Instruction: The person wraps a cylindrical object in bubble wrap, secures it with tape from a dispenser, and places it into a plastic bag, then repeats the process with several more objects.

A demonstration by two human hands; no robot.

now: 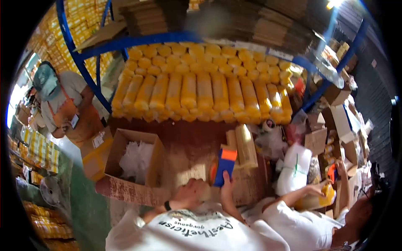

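Observation:
My right hand (226, 187) is closed around the lower part of a small blue and orange box (224, 166), thumb across its face, and holds it upright above the table. To its left, my left hand (191, 193), with a black band at the wrist, is palm down over the table's near edge. Its fingers are partly spread and bent, and I see nothing in them. A rounded orange thing (213, 172) shows beside the blue box, mostly hidden by it. Just beyond lie brown cardboard pieces (246, 146).
An open carton (159, 161) with white plastic stands at left. Yellow tape-like rolls (197, 92) are stacked behind, under a blue rack (138, 42). A bubble-wrap roll (294, 167) is at right. One co-worker (310, 221) reaches into goods at right; another person (71, 100) stands left.

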